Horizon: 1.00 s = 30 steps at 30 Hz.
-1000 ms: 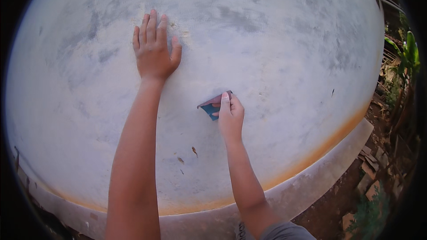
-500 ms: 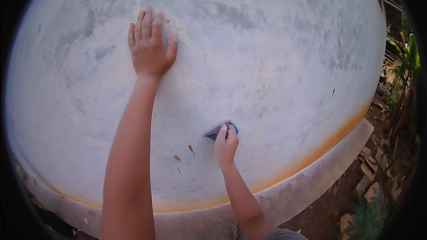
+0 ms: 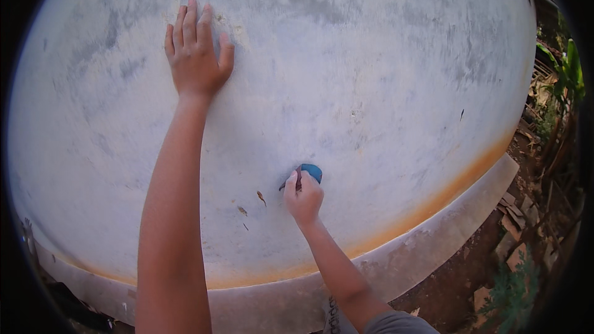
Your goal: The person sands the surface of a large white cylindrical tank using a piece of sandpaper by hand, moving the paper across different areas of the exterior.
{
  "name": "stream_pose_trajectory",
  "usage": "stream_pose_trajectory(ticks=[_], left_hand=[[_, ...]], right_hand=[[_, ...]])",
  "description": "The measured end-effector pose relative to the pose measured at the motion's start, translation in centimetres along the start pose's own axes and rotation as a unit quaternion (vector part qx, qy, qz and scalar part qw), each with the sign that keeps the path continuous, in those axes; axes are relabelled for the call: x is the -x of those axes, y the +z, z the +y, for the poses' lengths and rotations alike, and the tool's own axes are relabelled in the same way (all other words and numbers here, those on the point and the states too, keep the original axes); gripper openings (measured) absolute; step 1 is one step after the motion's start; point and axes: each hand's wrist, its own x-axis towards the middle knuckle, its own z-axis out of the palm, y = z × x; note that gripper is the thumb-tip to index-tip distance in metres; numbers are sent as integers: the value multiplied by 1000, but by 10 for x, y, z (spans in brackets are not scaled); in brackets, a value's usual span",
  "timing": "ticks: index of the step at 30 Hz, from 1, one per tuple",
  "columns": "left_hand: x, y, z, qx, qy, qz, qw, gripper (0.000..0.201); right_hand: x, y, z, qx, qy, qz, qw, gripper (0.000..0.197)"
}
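Note:
A pale, grey-stained plastered wall (image 3: 371,55) fills the view. My left hand (image 3: 197,55) lies flat against it high up, fingers together and pointing upward. Lower down, my right hand (image 3: 303,196) is closed on a small blue piece of abrasive sheet or pad (image 3: 311,172) and presses it to the wall. Only the blue top edge of the pad shows above my fingers. A few small brown flecks (image 3: 261,198) mark the wall just left of my right hand.
An orange-brown stain band (image 3: 433,201) runs along the wall's foot above a grey concrete ledge (image 3: 433,241). Bare soil, broken tiles and rubble (image 3: 513,222) lie at the right, with green leaves (image 3: 569,71) beyond.
My right hand has slid the blue pad down the wall and slightly left. My left hand stays planted in the same spot.

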Motion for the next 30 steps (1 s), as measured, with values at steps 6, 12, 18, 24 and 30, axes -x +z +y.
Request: stream_pose_trajectory(ticks=[6, 12, 18, 24, 30], left_hand=[[0, 1, 0, 7, 1, 2, 1000, 58], [0, 1, 1, 24, -1, 12, 1000, 58], [0, 0, 2, 11, -7, 3, 1000, 57], [-1, 0, 1, 15, -3, 3, 1000, 58], [1, 2, -2, 9, 12, 10, 1000, 57]], right_hand=[[-125, 18, -27, 55, -108, 17, 993, 29], [-67, 8, -18, 90, -160, -41, 982, 25], [-135, -2, -42, 26, -199, 45, 979, 24], [-139, 25, -26, 111, -302, 19, 946, 20], [-86, 8, -15, 63, -289, -42, 954, 18]])
